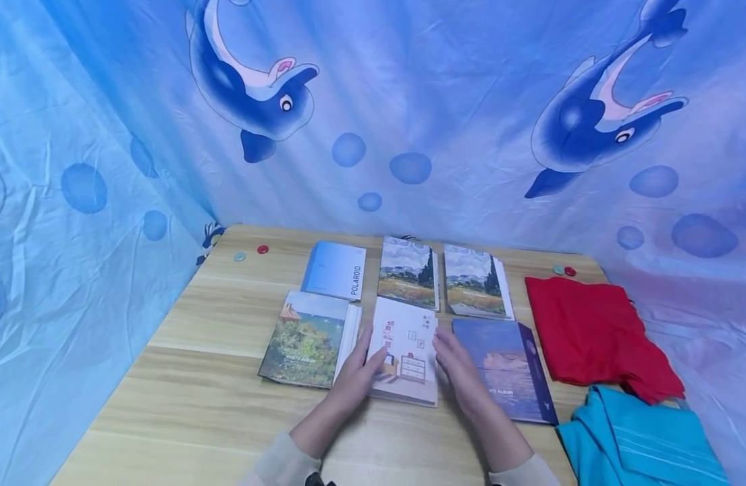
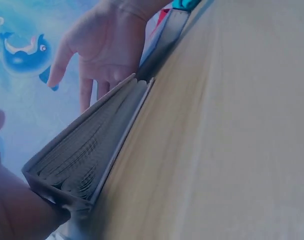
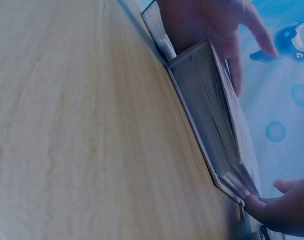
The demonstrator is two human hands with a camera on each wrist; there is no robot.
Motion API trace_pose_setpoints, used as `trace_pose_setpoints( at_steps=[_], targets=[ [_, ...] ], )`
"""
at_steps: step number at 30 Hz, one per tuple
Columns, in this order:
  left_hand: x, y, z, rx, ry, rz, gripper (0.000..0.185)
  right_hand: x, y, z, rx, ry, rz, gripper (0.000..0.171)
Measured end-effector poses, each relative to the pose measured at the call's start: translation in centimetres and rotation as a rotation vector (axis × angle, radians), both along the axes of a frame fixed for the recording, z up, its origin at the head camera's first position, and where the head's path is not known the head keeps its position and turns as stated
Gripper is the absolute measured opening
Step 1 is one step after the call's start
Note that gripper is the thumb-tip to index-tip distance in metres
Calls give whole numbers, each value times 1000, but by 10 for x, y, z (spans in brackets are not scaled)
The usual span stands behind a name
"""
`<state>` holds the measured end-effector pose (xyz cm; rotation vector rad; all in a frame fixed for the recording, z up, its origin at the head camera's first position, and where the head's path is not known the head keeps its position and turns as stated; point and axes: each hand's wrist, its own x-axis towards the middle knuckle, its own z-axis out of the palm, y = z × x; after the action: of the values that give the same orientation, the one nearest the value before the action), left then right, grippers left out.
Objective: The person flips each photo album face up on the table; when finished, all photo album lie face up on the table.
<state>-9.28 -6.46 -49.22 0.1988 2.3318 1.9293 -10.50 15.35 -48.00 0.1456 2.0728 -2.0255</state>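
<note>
A white photo album [image 1: 406, 351] with a drawn room on its cover lies in the front row, between my two hands. My left hand [image 1: 353, 378] is along its left side, at the spine, fingers straight and thumb stretched out over the cover. On the opposite side my right hand [image 1: 460, 368] has its straight fingers at the right edge. Both wrist views show the thick page block [image 2: 87, 155] between the covers, and the lower cover flat on the wooden table [image 1: 196, 385]. In the right wrist view, my right fingertips [image 3: 254, 202] meet the album's corner.
A garden-covered album [image 1: 312, 337] stands left, a purple-blue album [image 1: 500, 368] right. Behind are a blue Polaroid album [image 1: 333, 270] and two landscape-painting albums [image 1: 407, 270]. Red cloth [image 1: 591, 331] and teal cloth [image 1: 646, 439] lie at right. Small red and teal discs [image 1: 262, 250] sit near the back corners.
</note>
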Motion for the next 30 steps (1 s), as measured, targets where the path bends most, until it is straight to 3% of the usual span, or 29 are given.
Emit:
trace_pose_setpoints(
  at_steps=[5, 10, 13, 20, 24, 30],
  targets=[
    [2, 1, 5, -115, 5, 30, 81, 2, 1, 1, 41, 15, -17, 60],
    [0, 2, 13, -235, 110, 77, 82, 2, 9, 3, 50, 58, -59, 58],
    [-1, 4, 18, -255, 163, 85, 80, 3, 17, 7, 52, 85, -85, 60],
    [-3, 15, 19, -215, 234, 23, 76, 8, 38, 18, 75, 81, -109, 59],
    [-4, 26, 14, -230, 239, -15, 77, 10, 50, 24, 138, 52, -136, 63],
    [-3, 43, 10, -248, 245, -77, 76, 11, 71, 29, 152, 80, -203, 66]
  ],
)
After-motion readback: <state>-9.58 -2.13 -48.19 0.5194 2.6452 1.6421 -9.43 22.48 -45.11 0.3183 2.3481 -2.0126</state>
